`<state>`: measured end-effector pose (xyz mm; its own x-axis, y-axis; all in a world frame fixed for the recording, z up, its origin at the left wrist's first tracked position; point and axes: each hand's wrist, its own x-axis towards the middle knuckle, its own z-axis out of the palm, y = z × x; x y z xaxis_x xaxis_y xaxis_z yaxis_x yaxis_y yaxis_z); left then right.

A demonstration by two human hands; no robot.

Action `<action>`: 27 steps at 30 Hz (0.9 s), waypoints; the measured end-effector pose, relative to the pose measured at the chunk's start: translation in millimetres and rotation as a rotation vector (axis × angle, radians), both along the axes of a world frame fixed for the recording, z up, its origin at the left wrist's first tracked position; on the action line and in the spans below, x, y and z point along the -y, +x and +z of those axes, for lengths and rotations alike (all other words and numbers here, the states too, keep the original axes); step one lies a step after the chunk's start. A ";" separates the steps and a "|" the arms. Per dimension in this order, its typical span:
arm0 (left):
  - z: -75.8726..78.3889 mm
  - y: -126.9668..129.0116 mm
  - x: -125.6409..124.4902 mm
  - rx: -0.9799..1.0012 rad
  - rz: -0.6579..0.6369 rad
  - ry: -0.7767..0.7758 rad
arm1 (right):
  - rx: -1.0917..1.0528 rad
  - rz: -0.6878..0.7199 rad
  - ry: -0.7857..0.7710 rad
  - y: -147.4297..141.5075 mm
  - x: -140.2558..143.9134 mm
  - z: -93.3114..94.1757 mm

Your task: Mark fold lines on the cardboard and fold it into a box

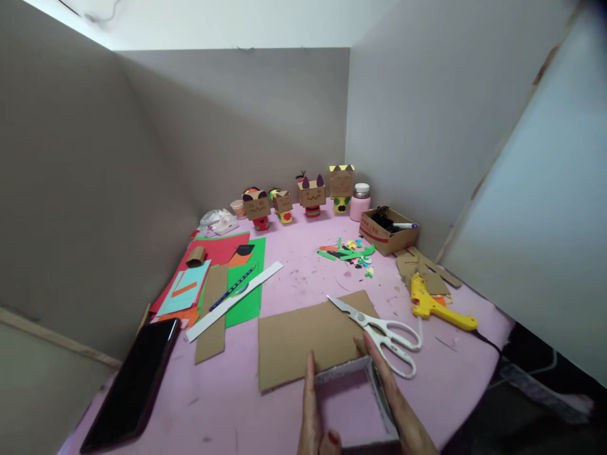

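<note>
Low at the front of the table, a square cardboard frame (379, 398) sits between my two hands, with pink showing inside its walls. My left hand (310, 411) presses along its left side, thumb near the front left corner. Along the right side lie the fingers of my right hand (398, 404), one fingertip by the far right corner. Just beyond is a flat brown cardboard sheet (298, 341). White-handled scissors (379, 332) lie across that sheet's right edge, close to my right fingertips, blades pointing to the far left.
A yellow glue gun (436, 306) lies right, its cord running off the edge. Left are a phone (135, 379), a white ruler (237, 300), a pencil (232, 287) and coloured paper (246, 303). Paper scraps (348, 251), a small box (386, 237) and several cardboard figures (312, 196) stand farther back.
</note>
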<state>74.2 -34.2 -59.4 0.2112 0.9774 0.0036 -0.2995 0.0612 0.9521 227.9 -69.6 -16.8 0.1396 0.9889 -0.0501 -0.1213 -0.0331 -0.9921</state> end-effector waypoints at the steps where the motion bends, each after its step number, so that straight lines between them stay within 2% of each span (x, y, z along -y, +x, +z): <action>1: -2.9 -2.9 -4.3 -0.019 -0.046 0.011 | -0.024 0.005 0.009 -0.8 0.1 0.8; 3: -5.2 -6.8 -10.3 -0.048 -0.087 0.053 | -0.063 0.006 0.041 -1.9 -0.5 -0.1; 5: -0.6 -7.4 -10.4 -0.084 -0.076 0.104 | -0.065 0.012 0.046 -2.0 -1.6 -2.3; 9: 22.8 -3.6 2.8 -0.177 -0.091 0.146 | -0.085 0.056 -0.023 0.2 -0.8 0.8; 13: 40.2 -0.9 14.2 -0.155 -0.077 0.138 | -0.102 0.085 -0.029 2.4 1.7 12.7; 17: 43.3 0.0 15.1 -0.097 -0.007 0.110 | -0.108 0.080 -0.042 2.3 -0.3 17.1; 22: 43.3 -1.6 9.6 -0.180 -0.052 0.152 | -0.185 0.019 0.014 0.1 -7.0 12.3; 27: 47.8 0.5 10.3 -0.202 -0.023 0.147 | -0.232 -0.023 0.102 -3.4 -11.2 9.8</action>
<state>74.6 -44.5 -11.6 0.2444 0.9644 0.1011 -0.1024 -0.0780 0.9917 224.5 -58.5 -7.0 0.1590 0.9871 0.0167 -0.3457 0.0715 -0.9356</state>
